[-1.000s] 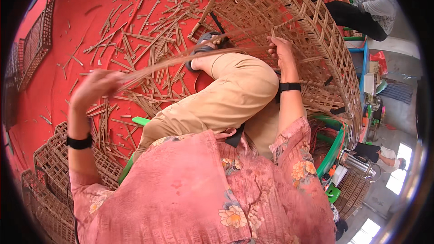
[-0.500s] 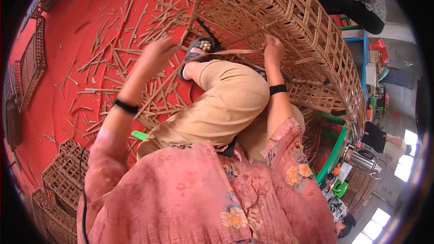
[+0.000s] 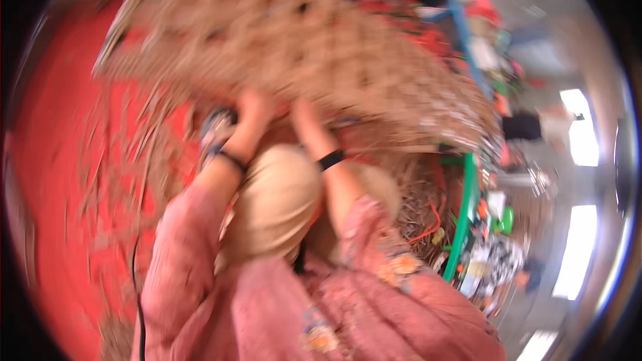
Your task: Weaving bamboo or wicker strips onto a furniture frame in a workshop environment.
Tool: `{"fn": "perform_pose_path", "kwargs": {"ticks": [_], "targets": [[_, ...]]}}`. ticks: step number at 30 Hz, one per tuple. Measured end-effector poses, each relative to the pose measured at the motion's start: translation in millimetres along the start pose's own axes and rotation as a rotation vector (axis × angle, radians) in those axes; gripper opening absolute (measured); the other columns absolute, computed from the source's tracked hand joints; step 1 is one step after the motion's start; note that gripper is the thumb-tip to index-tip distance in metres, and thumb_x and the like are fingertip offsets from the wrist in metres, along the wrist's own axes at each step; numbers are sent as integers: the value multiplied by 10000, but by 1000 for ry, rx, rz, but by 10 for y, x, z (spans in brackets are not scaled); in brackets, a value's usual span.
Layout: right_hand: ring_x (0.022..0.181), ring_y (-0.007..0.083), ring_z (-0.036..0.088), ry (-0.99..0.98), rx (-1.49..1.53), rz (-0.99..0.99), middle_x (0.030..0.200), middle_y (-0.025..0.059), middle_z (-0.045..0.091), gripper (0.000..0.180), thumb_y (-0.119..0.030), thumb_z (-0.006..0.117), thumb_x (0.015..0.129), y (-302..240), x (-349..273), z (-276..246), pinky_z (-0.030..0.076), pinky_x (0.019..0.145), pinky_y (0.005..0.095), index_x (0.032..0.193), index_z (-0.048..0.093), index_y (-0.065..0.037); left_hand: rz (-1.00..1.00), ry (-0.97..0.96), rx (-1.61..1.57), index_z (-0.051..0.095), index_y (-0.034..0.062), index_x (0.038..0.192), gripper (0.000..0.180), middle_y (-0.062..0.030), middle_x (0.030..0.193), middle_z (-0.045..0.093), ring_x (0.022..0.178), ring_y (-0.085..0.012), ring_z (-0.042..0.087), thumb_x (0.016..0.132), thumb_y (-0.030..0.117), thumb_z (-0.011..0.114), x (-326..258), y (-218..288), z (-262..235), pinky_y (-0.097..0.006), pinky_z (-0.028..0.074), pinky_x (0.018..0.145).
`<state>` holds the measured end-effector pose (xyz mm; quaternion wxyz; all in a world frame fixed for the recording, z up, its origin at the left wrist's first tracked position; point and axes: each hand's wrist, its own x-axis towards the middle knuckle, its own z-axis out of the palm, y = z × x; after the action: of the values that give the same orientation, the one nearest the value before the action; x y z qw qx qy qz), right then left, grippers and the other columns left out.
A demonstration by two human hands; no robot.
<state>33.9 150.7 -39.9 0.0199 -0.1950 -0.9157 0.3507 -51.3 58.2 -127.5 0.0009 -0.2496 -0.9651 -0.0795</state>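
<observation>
A large brown woven basket (image 3: 301, 47) lies across the far side of my knees, smeared by motion. My left hand (image 3: 254, 108) reaches to its near edge, over a sandalled foot (image 3: 219, 126). Close beside it, my right hand (image 3: 306, 117) meets the same edge. The fingers of both hands are blurred and partly lost against the weave, so their grip cannot be made out. Any weaving strip between them is not distinguishable.
Loose cut strips (image 3: 157, 134) litter the red floor covering (image 3: 60, 180) at left. A green-rimmed container (image 3: 461, 227) with brown scraps stands by my right knee. Farther right are a shiny metal flask (image 3: 528, 179) and a blue frame (image 3: 470, 47). A dark cable (image 3: 136, 274) hangs at left.
The view has swung. The basket now lies more crosswise in front of me. My left hand has come in from the left to beside my right hand, at the basket's near edge.
</observation>
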Motion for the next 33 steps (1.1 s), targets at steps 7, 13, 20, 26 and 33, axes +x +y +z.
{"fn": "perform_pose_path", "kwargs": {"ticks": [7,13,20,26,33], "targets": [[657,385,594,635,-290,-454,680,197,606,165,-99,503,757,621,145,483,465,585,479,677,611,-3,19,-11,-377,546,121,1201,370,-122,1184,548,1095,-327,492,862,257,487,-157,-87,711,-504,341,954],[739,373,597,296,-402,-476,739,186,608,137,-85,500,770,576,75,642,472,612,446,743,609,-7,-96,107,-919,522,163,1250,399,-66,1144,558,1048,-283,509,869,257,451,-101,-732,1767,-480,370,914],[819,351,598,-106,-304,-371,827,193,603,142,-70,494,785,1017,166,836,473,665,442,858,597,-6,401,654,468,488,99,1257,473,-111,1275,513,1219,-298,439,790,159,534,-343,-759,1041,-488,279,1055],[888,333,599,-239,-395,-418,902,199,598,194,-58,489,797,1410,302,1115,474,710,438,956,586,-4,423,476,444,586,54,1089,304,-169,1113,585,1053,-360,535,808,117,486,-398,-633,632,-461,403,938],[955,336,576,-30,-71,-361,978,204,611,229,-119,467,822,841,21,791,444,814,398,957,597,12,406,286,-105,568,25,1105,296,-197,1104,579,1030,-379,542,851,152,483,-571,-474,-27,-484,450,854]]}}
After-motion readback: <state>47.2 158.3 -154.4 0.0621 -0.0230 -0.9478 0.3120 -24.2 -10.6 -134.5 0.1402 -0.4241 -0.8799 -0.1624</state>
